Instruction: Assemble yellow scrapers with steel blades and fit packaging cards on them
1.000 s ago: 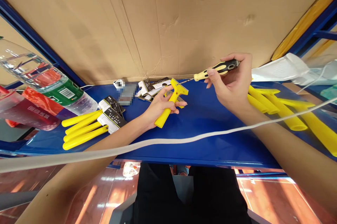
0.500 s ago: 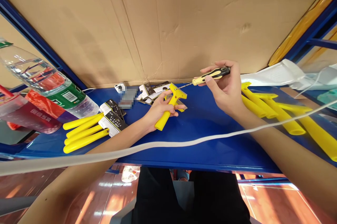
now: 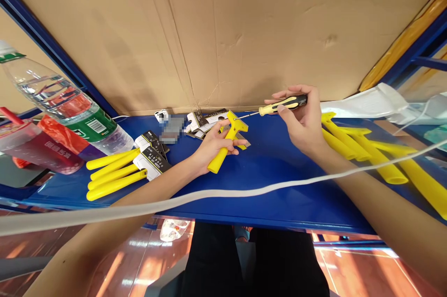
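My left hand (image 3: 211,149) is closed around a yellow scraper (image 3: 220,157), its T-shaped head tilted up and away from me. In my right hand (image 3: 304,122) is a screwdriver (image 3: 283,104) with a cream-and-black handle, gripped between thumb and fingers. Its thin shaft points left, and the tip meets the scraper's head near a small hole. Part of a metal blade shows beyond my left fingers. Behind that hand lie black-and-white cardboard packages (image 3: 206,121). Yellow scraper handles (image 3: 379,159) rest on the blue table beside my right forearm.
Four-sided clutter frames the blue table (image 3: 265,204): carded yellow scrapers (image 3: 117,177), a water bottle (image 3: 80,106) and a red drink cup (image 3: 38,145) on the left. White plastic wrapping (image 3: 366,101) lies back right. A white cable (image 3: 223,193) crosses before both forearms. Cardboard (image 3: 265,31) stands behind.
The view has shifted slightly, moving everything a little in the picture. Both hands keep their grips, and the screwdriver tip remains at the scraper's head.
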Available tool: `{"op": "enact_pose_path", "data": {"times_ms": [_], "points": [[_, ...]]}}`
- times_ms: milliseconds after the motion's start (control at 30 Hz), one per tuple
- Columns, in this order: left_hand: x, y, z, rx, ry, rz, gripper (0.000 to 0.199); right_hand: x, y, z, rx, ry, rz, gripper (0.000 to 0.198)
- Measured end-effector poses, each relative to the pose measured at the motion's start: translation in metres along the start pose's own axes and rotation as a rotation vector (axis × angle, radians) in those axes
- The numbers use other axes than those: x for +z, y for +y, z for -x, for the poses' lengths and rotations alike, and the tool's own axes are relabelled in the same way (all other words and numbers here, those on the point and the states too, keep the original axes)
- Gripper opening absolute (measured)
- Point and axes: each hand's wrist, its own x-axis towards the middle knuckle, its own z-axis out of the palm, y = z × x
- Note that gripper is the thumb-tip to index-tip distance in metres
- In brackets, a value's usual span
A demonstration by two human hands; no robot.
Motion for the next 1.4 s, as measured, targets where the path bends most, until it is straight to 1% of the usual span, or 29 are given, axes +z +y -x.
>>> {"op": "enact_pose_path", "data": {"times_ms": [133,233,300,400,467,533,667,900,1100,1233,1300,1400], "points": [[-0.001,-0.001,-0.001,-0.011,0.034,0.019,0.083,0.004,-0.016,0.002,0.009,-0.057,-0.044,0.055],[-0.002,-0.001,-0.002,-0.014,0.061,0.033,0.085,0.005,-0.017,0.004,0.012,-0.056,-0.025,0.053],[-0.002,-0.001,-0.002,-0.009,0.056,0.032,0.086,0.005,-0.01,0.004,0.008,-0.022,0.004,0.049],[-0.003,0.0,-0.001,0.008,0.018,0.019,0.085,0.002,0.002,0.002,-0.023,0.066,0.057,0.043],[-0.003,-0.001,-0.001,0.024,-0.009,0.011,0.084,0.0,0.006,0.001,-0.038,0.097,0.065,0.04],[-0.003,-0.002,0.0,0.041,-0.02,0.008,0.084,0.0,0.003,0.0,-0.034,0.075,0.034,0.041],[-0.003,-0.005,0.0,0.038,-0.011,-0.005,0.083,0.003,-0.01,0.001,-0.009,0.013,-0.023,0.05],[-0.006,-0.003,0.001,0.001,-0.036,-0.02,0.081,0.01,-0.017,0.007,-0.019,0.112,0.009,0.037],[-0.01,-0.009,0.0,0.015,-0.063,0.011,0.082,0.006,-0.016,0.005,-0.055,0.148,0.1,0.034],[-0.013,-0.013,-0.001,0.005,-0.059,0.031,0.081,0.004,-0.014,0.005,-0.087,0.167,0.157,0.033],[-0.013,-0.015,0.0,-0.004,-0.07,0.053,0.08,0.003,-0.016,0.005,-0.091,0.159,0.175,0.031],[-0.012,-0.015,0.002,-0.023,-0.067,0.095,0.08,0.002,-0.023,0.005,-0.029,0.067,0.118,0.029]]}}
